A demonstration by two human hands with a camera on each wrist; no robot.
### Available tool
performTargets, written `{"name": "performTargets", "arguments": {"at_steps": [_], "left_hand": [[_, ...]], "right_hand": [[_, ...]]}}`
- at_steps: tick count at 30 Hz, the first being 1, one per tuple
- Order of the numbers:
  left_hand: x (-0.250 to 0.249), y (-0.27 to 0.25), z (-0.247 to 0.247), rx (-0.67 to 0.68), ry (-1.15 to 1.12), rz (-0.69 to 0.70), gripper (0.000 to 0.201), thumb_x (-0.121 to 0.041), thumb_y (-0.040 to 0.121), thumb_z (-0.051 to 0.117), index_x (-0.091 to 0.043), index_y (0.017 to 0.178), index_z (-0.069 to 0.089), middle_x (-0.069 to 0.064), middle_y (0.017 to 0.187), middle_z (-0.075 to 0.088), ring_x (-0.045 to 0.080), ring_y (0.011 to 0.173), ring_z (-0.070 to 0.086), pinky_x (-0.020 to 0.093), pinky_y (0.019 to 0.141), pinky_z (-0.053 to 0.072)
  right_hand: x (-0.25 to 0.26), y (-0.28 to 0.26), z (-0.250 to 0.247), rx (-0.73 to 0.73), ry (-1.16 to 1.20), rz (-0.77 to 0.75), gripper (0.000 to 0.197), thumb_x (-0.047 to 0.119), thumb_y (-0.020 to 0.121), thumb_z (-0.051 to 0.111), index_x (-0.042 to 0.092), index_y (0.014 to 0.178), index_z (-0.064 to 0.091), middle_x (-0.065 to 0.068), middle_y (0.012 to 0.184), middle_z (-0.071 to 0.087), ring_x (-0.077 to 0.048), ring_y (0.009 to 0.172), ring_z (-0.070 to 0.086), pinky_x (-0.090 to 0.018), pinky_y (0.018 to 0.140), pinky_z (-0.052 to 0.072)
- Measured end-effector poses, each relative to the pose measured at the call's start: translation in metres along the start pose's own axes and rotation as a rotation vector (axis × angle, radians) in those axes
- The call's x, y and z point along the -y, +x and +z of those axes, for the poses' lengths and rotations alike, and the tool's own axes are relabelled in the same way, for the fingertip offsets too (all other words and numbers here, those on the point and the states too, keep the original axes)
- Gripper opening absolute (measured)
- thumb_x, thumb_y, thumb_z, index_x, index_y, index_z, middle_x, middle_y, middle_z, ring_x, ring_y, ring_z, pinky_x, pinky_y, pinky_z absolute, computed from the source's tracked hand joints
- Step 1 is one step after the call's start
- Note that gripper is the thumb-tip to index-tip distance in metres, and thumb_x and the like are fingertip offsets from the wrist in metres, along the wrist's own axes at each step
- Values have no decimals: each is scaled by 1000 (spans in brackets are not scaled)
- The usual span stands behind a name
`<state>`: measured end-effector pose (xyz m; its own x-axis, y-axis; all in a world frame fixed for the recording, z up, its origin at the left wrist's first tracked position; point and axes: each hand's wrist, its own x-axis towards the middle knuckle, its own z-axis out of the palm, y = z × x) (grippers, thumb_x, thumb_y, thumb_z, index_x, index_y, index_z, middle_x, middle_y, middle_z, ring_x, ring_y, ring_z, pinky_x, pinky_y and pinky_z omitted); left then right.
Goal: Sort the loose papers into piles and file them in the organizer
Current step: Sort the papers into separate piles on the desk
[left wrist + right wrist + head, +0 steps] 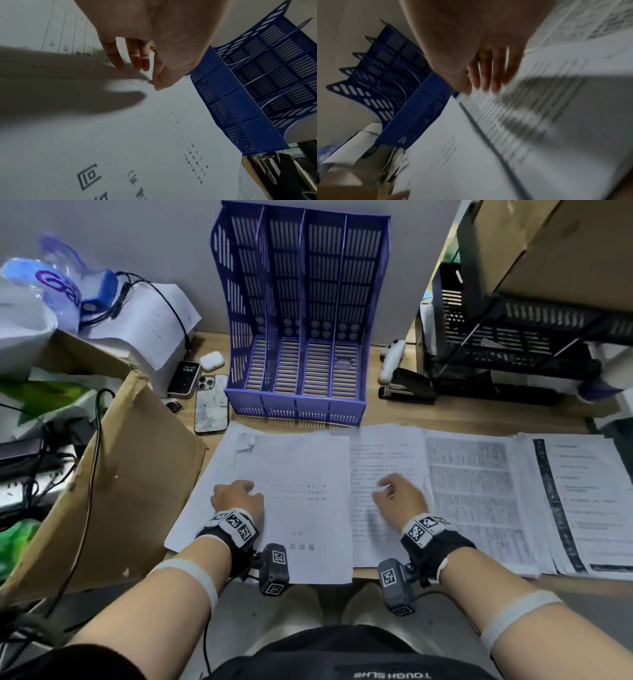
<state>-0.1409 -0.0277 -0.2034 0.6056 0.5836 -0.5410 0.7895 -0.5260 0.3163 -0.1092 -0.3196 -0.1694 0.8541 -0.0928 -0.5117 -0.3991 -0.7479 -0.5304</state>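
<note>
Papers (301, 474) are thin, floppy, slide-prone: left hand (236, 498) rests on the cover sheet with loose fingers, right hand (399, 496) blurred, grip unclear; lift each pile by an edge.

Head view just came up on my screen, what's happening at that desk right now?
A person is sorting papers spread along the desk's front edge. The left hand rests on a cover sheet with fingers loosely curled, while the right hand is over the text page beside it, blurred. Further right lie two more stacks. The blue organizer behind them has nothing in its four slots, so nothing is filed yet.
</note>
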Motion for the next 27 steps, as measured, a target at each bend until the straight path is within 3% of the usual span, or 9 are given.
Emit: {"name": "performTargets", "arguments": {"at_steps": [2,3,7,12,17,22,24,25,27], "left_hand": [[0,1,-2,43,-42,21,29,-18,89,58,-21,116,70,13,137,45,36,117,54,38,105,45],[1,1,-4,61,-67,31,28,-16,88,59,-21,112,72,12,136,49,35,115,57,38,104,46],[2,2,-11,150,-88,128,30,-13,87,60,-17,115,70,9,132,58,28,110,63,32,101,48],[-25,-8,-18,196,-67,323,40,-18,82,67,-21,122,60,13,131,52,27,111,60,36,100,49],[-82,-44,-33,159,-34,828,76,-23,79,73,-31,145,36,7,139,36,23,128,45,37,110,39],[-149,-90,-56,-233,455,1361,91,-34,75,76,-39,149,23,9,163,8,30,152,3,51,121,13],[-166,-99,-58,-210,571,1397,75,-35,79,72,-38,143,34,5,159,23,25,151,14,55,121,5],[-171,-100,-57,-123,584,1362,62,-34,82,69,-37,136,40,2,149,41,23,144,32,54,119,10],[-176,-96,-56,49,582,1227,38,-29,89,59,-37,124,48,-2,119,64,25,119,56,46,103,35]], "right_hand": [[8,-6,21,262,-5,43,12,29,84,65,24,93,58,-1,92,67,-20,77,68,-29,67,53],[9,-9,31,270,-5,49,9,25,82,66,26,83,57,-1,87,70,-21,76,69,-30,68,56],[8,-12,42,143,-10,47,18,11,77,62,25,67,56,0,72,68,-24,72,69,-35,72,60],[10,-12,21,48,-60,-34,17,4,84,48,19,79,54,-1,69,58,-25,65,55,-30,62,51],[34,-17,-22,-77,-304,-226,18,2,85,43,18,93,45,-8,79,59,-30,70,56,-33,61,44],[77,-34,-63,-68,-437,-506,19,8,77,48,20,92,45,-4,87,55,-32,76,55,-41,68,49],[86,-38,-71,-92,-396,-606,20,7,76,51,16,93,53,-5,85,57,-30,75,55,-42,68,49],[88,-39,-74,-105,-368,-640,20,7,76,52,16,94,56,-4,86,60,-28,76,56,-42,68,50],[83,-38,-77,-149,-320,-655,17,10,78,54,21,91,57,3,85,61,-22,78,55,-39,69,50]]}}
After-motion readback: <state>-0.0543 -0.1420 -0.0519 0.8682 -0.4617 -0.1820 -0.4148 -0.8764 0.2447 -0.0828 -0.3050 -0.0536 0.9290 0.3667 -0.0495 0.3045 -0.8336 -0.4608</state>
